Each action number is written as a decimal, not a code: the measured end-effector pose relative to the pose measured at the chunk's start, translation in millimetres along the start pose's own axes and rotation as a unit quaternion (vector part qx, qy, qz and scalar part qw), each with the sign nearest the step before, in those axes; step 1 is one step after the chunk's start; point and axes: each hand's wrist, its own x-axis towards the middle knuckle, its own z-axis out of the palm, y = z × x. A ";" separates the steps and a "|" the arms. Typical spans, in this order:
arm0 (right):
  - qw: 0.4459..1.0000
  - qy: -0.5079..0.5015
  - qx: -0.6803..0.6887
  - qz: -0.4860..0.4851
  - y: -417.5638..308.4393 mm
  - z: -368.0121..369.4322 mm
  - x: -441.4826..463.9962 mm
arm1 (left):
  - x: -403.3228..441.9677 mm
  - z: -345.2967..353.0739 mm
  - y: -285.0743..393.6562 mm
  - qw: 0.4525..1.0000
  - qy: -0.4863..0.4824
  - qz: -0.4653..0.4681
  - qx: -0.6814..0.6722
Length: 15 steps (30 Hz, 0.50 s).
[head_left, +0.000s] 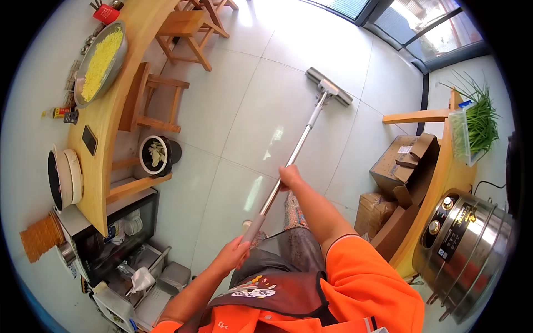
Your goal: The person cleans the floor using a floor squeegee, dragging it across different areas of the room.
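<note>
A long-handled mop (300,143) slants across the view, its wide grey head (330,87) resting on the pale tiled floor (244,119). Near the top of the pole, my left hand (233,254) is wrapped round the grey grip. My right hand (290,176) closes round the silver shaft farther down, arm stretched forward. Both hands are apart from each other on the same pole. Wet-looking glossy patches show on the tiles left of the shaft, though they may be reflections.
Along the left runs a wooden counter (125,66) with a bowl of yellow food (102,64) and a phone (89,140). Wooden stools (183,33) and a bin (155,155) stand beside it. Cardboard boxes (400,158) and a steel steamer (466,244) are at right. Glass doors (422,25) lie ahead.
</note>
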 end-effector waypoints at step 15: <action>0.934 -0.123 0.269 0.202 156.5 239.6 -146.0 | -265.7 -85.0 -274.3 0.964 0.190 0.044 0.182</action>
